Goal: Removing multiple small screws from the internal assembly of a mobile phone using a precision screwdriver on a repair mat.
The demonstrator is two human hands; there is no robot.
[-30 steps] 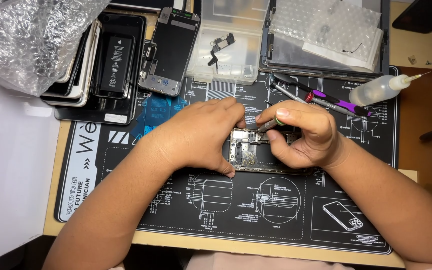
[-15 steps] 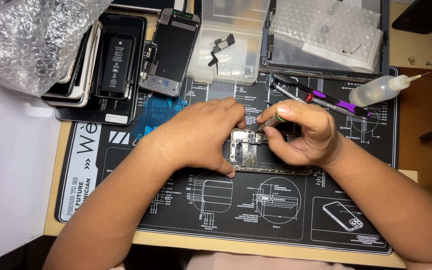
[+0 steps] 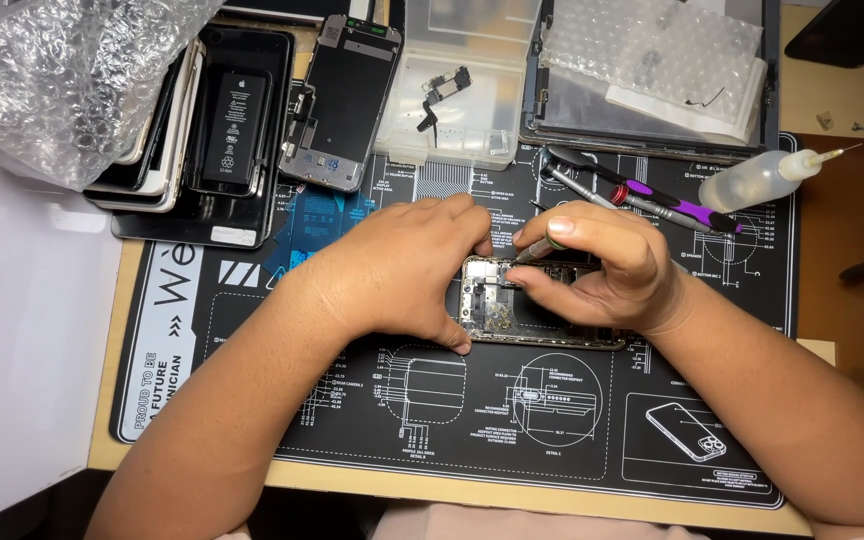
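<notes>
Gripping a thin grey screwdriver [image 3: 535,250] between thumb and fingertips, the right hand [image 3: 602,270] is curled over the right part of an opened phone frame [image 3: 512,315], and the tool's tip is pointed down into the frame's exposed inner parts. The left end of that frame is pinned by the left hand [image 3: 402,265], which is laid flat over it with the fingers bent around its near and far edges, so that the frame is held against the black repair mat [image 3: 352,420]. The frame is placed near the middle of the mat, lengthwise from left to right, and small metal parts can be seen inside it just left of the tool's tip. Just behind the right hand, several screwdrivers, one with a purple handle [image 3: 672,208], are laid on the mat, and a small clear squeeze bottle [image 3: 757,180] with a needle tip is set to their right. Behind the left hand, a detached phone screen [image 3: 344,100] is propped beside a stack of phone bodies [image 3: 202,130], one with its black battery showing. A clear parts tray [image 3: 452,110] is placed at the back, and crumpled bubble wrap [image 3: 62,70] is seen at the far left.
</notes>
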